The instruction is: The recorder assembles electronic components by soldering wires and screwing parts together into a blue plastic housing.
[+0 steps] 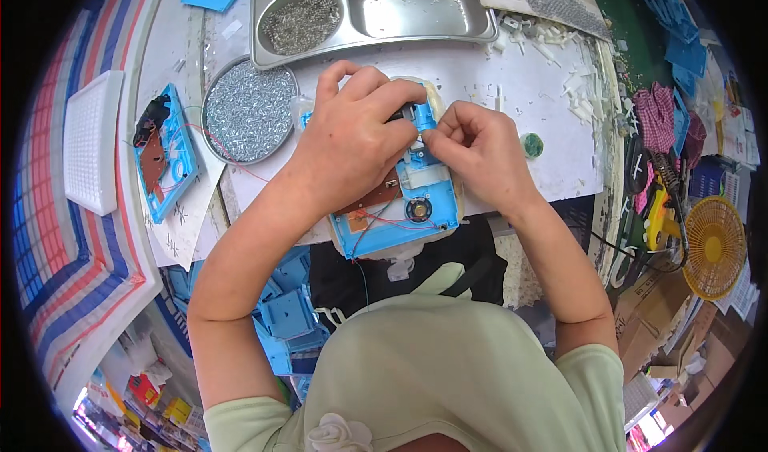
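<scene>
A blue plastic housing (392, 240), open side up, lies at the table's front edge on a pale pad, partly covered by my hands. Inside it are a brown circuit board (382, 194), a small round speaker (418, 210), a white plastic part (424, 177) and thin red and dark wires. My left hand (356, 128) reaches over its far left side, thumb and forefinger closed around a black part (406, 113). The fingertips of my right hand (478, 150) are pinched together at the upper right of the housing; whatever is between them is too small to make out.
On the left stand a round tray of small metal pins (250, 112) and a second blue housing (168, 154) with wires. A steel compartment tray (376, 48) with small screws is at the back. White plastic bits (588, 96) and a green roll (532, 145) lie right.
</scene>
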Demonstrator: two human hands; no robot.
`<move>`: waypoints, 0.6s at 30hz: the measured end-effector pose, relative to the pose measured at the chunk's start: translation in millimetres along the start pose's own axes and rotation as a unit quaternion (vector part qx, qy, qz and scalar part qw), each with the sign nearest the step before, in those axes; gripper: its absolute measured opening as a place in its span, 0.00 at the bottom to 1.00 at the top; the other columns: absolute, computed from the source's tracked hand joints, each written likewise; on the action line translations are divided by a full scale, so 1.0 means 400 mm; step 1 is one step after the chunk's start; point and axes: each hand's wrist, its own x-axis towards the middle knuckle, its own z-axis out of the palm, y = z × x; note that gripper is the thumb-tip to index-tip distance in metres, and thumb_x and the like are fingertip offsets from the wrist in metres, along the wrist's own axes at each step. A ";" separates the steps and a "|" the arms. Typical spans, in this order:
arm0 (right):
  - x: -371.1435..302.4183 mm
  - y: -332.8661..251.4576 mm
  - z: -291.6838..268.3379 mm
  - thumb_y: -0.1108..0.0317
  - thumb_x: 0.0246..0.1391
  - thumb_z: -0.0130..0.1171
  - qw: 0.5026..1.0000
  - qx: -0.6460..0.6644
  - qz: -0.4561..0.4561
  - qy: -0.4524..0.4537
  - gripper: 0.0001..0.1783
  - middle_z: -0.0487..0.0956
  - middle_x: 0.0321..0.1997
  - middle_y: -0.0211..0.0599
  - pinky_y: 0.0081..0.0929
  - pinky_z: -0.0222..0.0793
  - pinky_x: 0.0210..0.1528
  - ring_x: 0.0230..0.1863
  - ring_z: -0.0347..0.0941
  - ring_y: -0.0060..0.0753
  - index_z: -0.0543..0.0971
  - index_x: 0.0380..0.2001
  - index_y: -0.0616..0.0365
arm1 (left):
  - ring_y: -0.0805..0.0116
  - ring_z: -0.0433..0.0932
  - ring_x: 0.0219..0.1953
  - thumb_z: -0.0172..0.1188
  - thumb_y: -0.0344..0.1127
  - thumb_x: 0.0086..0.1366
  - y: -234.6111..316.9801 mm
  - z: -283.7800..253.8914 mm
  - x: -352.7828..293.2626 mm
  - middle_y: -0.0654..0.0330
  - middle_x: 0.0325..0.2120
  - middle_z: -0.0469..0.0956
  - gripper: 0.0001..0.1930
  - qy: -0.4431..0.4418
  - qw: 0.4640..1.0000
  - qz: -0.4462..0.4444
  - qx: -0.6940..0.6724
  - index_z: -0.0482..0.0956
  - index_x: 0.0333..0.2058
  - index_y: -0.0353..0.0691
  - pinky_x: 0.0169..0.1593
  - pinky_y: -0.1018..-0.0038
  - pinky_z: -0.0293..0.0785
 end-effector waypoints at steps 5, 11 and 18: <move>-0.025 -0.008 -0.052 0.69 0.58 0.69 0.975 0.206 0.073 -0.046 0.10 0.82 0.28 0.32 0.21 0.70 0.28 0.26 0.74 0.19 0.79 0.38 0.64 | 0.63 0.77 0.43 0.69 0.30 0.53 0.000 0.001 0.004 0.66 0.43 0.80 0.06 0.002 1.000 0.016 -0.002 0.83 0.30 0.46 0.61 0.55 0.62; -0.101 0.037 -0.215 0.72 0.61 0.66 0.990 0.113 -0.017 0.077 0.10 0.82 0.33 0.30 0.16 0.69 0.31 0.30 0.74 0.15 0.79 0.44 0.61 | 0.65 0.78 0.41 0.67 0.32 0.59 -0.017 -0.006 0.012 0.66 0.39 0.79 0.08 -0.010 1.000 0.023 -0.006 0.80 0.37 0.47 0.60 0.56 0.64; -0.209 -0.002 -0.264 0.73 0.57 0.67 0.985 -0.146 -0.028 0.090 0.06 0.82 0.34 0.26 0.17 0.71 0.35 0.35 0.76 0.16 0.83 0.37 0.61 | 0.58 0.78 0.41 0.67 0.29 0.55 -0.016 0.001 0.054 0.62 0.36 0.77 0.10 -0.060 0.998 0.022 -0.015 0.78 0.35 0.44 0.57 0.57 0.67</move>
